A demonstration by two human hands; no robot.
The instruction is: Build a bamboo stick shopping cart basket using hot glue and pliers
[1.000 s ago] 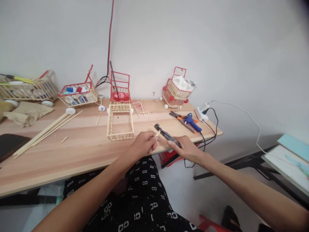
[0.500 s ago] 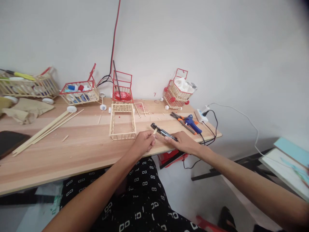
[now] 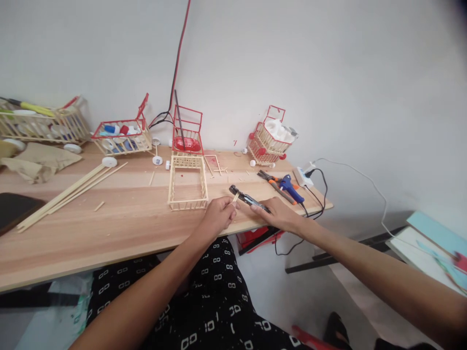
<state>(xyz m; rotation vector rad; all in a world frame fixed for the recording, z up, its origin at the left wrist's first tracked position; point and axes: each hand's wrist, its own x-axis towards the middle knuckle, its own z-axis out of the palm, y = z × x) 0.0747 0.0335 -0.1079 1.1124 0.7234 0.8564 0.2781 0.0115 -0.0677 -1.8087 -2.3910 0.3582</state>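
Observation:
My left hand (image 3: 221,214) pinches a short wooden stick (image 3: 236,197) just above the table's front edge. In my right hand (image 3: 274,213) is a dark metal cutting tool (image 3: 248,198), its fingers wrapped round the handles. The tool's head meets the stick near its upper end; whether the jaws are closed on it is too small to tell. Behind my left hand lies an open frame basket of thin sticks (image 3: 188,206), touching a small cart with a red-trimmed back (image 3: 188,124).
Orange-handled pliers (image 3: 275,187) and a blue glue gun (image 3: 291,187) lie right, by a white power strip (image 3: 303,177). Stick carts (image 3: 268,143) line the wall. Long sticks (image 3: 69,198), brown cloth (image 3: 40,161) and a dark phone-like slab (image 3: 18,211) are left.
The view has shifted slightly. Both hands keep their grips, and the stick and cutting tool stay in nearly the same place.

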